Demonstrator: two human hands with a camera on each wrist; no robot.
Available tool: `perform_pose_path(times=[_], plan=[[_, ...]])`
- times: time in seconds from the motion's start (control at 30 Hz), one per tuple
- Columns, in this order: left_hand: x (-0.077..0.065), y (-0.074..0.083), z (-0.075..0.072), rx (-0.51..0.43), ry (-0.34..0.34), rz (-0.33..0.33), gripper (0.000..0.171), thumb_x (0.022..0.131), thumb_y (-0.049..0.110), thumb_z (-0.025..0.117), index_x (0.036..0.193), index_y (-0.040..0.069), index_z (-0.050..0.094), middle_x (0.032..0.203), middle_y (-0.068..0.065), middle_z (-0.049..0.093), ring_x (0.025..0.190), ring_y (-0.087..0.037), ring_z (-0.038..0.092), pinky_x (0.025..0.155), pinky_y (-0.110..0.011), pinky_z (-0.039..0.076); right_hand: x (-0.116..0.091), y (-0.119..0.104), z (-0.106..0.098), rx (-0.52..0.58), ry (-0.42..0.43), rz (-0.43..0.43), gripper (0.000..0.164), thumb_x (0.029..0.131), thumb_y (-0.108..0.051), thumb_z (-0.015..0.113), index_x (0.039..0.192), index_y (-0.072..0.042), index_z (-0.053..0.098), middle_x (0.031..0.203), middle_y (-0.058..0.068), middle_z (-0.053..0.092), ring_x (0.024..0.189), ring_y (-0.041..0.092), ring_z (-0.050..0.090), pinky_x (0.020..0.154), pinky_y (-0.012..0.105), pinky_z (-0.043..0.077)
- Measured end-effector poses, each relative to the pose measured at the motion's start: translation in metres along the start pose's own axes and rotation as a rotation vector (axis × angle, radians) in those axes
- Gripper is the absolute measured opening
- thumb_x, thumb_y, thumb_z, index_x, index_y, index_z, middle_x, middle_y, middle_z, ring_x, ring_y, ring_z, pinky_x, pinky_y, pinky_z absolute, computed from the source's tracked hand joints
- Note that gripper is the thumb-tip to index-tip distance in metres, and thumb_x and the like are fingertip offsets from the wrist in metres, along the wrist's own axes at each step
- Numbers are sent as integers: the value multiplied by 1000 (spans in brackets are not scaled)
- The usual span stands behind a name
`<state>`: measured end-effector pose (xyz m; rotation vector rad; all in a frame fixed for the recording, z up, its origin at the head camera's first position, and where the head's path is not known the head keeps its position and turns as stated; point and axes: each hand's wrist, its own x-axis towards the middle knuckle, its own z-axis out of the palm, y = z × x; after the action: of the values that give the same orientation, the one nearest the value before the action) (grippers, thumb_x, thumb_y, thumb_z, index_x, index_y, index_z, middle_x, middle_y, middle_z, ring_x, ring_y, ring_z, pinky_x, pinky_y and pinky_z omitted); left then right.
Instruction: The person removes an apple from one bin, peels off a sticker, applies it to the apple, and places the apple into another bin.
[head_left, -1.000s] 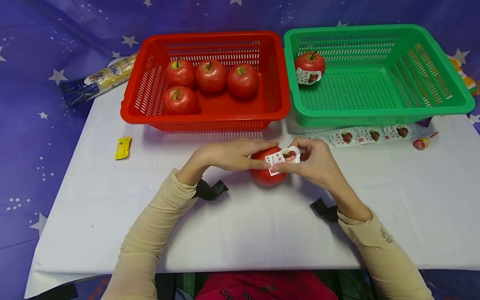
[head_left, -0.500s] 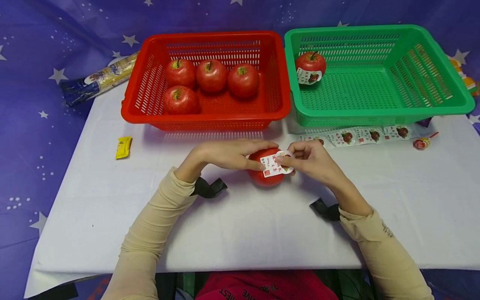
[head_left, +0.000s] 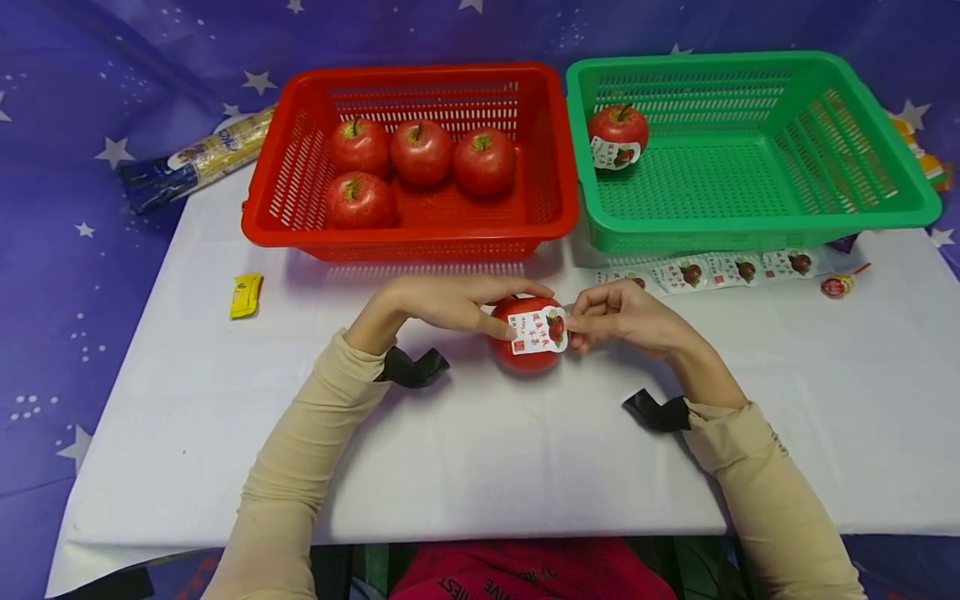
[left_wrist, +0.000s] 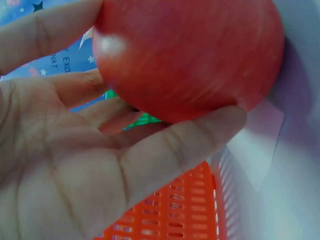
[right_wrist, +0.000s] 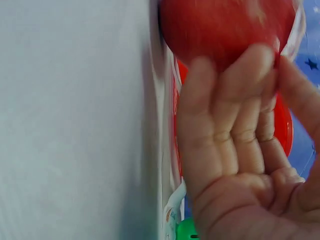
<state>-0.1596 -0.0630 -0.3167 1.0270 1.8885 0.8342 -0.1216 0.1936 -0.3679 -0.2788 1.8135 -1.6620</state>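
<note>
A red apple (head_left: pixel 525 360) stands on the white cloth before the person. The left hand (head_left: pixel 450 302) holds it from the left, thumb at the front and fingers behind. In the left wrist view the thumb and fingers spread round the apple (left_wrist: pixel 195 55). A white sticker (head_left: pixel 534 332) with red writing and an apple picture lies across the apple's upper side, the left thumb on its left end. The right hand (head_left: pixel 630 317) pinches the sticker's right end. Its fingertips (right_wrist: pixel 257 57) are right at the apple (right_wrist: pixel 225 30) in the right wrist view.
Behind stand a red basket (head_left: pixel 412 237) with several apples and a green basket (head_left: pixel 757 225) with one stickered apple. A strip of stickers (head_left: pixel 708 273) and a lollipop (head_left: pixel 836 287) lie right, a yellow packet (head_left: pixel 245 296) left, and a noodle pack (head_left: pixel 198 158) farther back.
The sticker has shifted left and now lies flatter across the apple. The right thumb has moved off the sticker's face to its right end. The left hand has moved slightly left with the apple.
</note>
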Motion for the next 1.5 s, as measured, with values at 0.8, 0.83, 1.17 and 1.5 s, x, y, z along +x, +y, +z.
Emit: perform_pose_path(times=[0.8, 0.83, 1.17, 1.5], plan=[[-6, 1, -4, -122, -7, 21, 61, 90, 6, 56, 147, 8, 33, 141, -10, 44, 129, -20, 39, 111, -35, 31, -3, -10, 17, -146, 37, -173, 32, 76, 4, 75, 90, -4, 48, 66, -1, 50, 61, 13, 48, 57, 25, 39], [-6, 0, -3, -128, -6, 22, 62, 90, 6, 56, 147, 7, 33, 141, -10, 44, 130, -20, 39, 111, -35, 31, -3, -10, 14, -131, 9, -162, 30, 77, 5, 73, 91, -4, 48, 68, -1, 52, 62, 14, 51, 59, 25, 41], [4, 5, 3, -46, 0, 74, 61, 90, 8, 60, 147, 8, 38, 146, -8, 43, 133, -18, 40, 113, -34, 30, -7, -3, -4, -95, -286, -192, 62, 82, 5, 68, 134, -8, 37, 135, 8, 39, 118, 21, 51, 91, 38, 54], [7, 2, 4, -34, -23, 101, 61, 90, 9, 60, 147, 7, 36, 149, -7, 41, 134, -18, 39, 113, -32, 31, 0, 4, -7, -181, -231, -225, 56, 83, 1, 70, 133, 4, 45, 125, -7, 56, 118, 12, 55, 100, 25, 45]])
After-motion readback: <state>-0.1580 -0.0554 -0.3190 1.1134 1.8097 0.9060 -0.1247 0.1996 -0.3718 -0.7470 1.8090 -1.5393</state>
